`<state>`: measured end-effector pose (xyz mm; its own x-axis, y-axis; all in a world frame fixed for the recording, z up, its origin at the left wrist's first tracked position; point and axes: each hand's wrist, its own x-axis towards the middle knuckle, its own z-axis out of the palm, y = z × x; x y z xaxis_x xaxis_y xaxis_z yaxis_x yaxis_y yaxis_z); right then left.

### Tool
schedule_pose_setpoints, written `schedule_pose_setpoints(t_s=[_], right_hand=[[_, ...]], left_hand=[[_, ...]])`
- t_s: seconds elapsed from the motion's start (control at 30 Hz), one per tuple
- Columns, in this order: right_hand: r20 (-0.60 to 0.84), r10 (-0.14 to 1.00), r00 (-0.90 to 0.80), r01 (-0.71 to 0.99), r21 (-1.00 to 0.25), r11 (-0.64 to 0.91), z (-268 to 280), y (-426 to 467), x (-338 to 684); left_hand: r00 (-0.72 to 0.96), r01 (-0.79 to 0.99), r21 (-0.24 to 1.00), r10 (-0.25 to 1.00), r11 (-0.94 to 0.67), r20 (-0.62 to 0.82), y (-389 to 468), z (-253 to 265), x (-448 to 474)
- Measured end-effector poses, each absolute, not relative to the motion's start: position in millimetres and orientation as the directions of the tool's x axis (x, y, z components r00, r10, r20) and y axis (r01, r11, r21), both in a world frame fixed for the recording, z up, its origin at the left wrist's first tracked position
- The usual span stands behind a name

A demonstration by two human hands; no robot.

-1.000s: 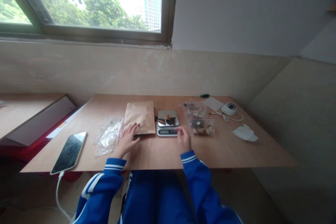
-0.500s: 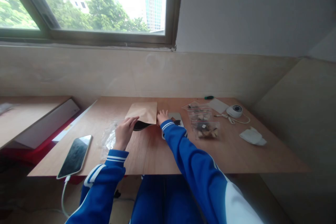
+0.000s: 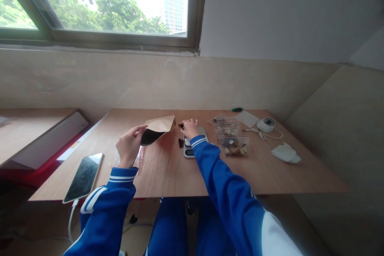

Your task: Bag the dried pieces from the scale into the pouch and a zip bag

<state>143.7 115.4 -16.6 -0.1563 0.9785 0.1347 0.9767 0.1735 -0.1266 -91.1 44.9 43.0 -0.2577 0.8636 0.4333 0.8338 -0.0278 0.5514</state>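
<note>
My left hand (image 3: 129, 144) pinches the rim of a brown kraft paper bag (image 3: 160, 123), whose dark mouth gapes toward me. Close to the bag's right side, my right hand (image 3: 189, 129) has its fingers closed on a small dark piece (image 3: 181, 126) at the fingertips; its kind is too small to make out. Under that hand sits a small digital kitchen scale (image 3: 189, 153), partly hidden by the hand and sleeve. Another dark, irregular piece (image 3: 181, 143) lies at the scale's left edge. A clear plastic bag (image 3: 139, 160) lies partly behind my left wrist.
Several zip bags of dried pieces (image 3: 233, 147) lie right of the scale. Beyond them are a white dome camera (image 3: 266, 125) with its cable, a white sheet (image 3: 247, 119), a green-handled tool (image 3: 237, 109) and crumpled white tissue (image 3: 286, 153). A charging phone (image 3: 84, 177) lies front left.
My left hand has moved left, tilting the paper bag and widening its mouth. My right hand has shifted right over the scale with a dark piece in its fingers, uncovering the scale's display.
</note>
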Motion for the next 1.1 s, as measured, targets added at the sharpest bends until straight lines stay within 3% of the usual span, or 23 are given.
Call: schedule_pose_setpoints(t_s=[0.13,0.33,0.57,0.67,0.73,0.8,0.9,1.0,1.1], right_hand=[[0.127,0.987,-0.097,0.988,-0.105,0.111,-18.3,104.3,168.8],[0.116,0.931,-0.345,0.935,-0.042,0.352,-42.4,73.8,134.5],[0.091,0.915,-0.392,0.917,-0.034,0.396,-49.6,64.2,121.1],[0.185,0.921,-0.342,0.918,-0.144,0.37,-36.4,62.6,140.5],[0.263,0.947,-0.183,0.931,-0.263,0.253,-27.2,66.3,163.0],[0.26,0.965,0.016,0.942,-0.327,0.072,-21.6,73.6,188.7],[0.177,0.98,0.086,0.942,-0.334,-0.023,-19.7,82.4,218.6],[0.167,0.984,0.062,0.936,-0.352,0.001,-13.3,74.6,223.7],[0.334,0.941,-0.062,0.81,-0.534,0.243,8.4,47.5,202.2]], left_hand=[[-0.294,0.811,0.586,0.867,0.003,0.403,43.7,43.8,-94.1],[-0.29,0.804,0.594,0.881,0.013,0.373,42.5,44.9,-91.0],[-0.266,0.811,0.585,0.893,0.004,0.362,39.5,43.0,-86.7],[-0.254,0.814,0.581,0.905,0.01,0.341,38.8,40.6,-86.7],[-0.233,0.826,0.563,0.912,0.003,0.337,38.7,38.8,-87.0],[-0.2,0.839,0.544,0.918,-0.02,0.342,38.5,37.5,-87.0],[-0.134,0.851,0.519,0.922,-0.082,0.364,38.7,37.7,-86.2],[-0.033,0.843,0.509,0.929,-0.173,0.37,40.9,42.4,-85.8],[0.105,0.788,0.54,0.929,-0.295,0.354,45.2,51.7,-85.6]])
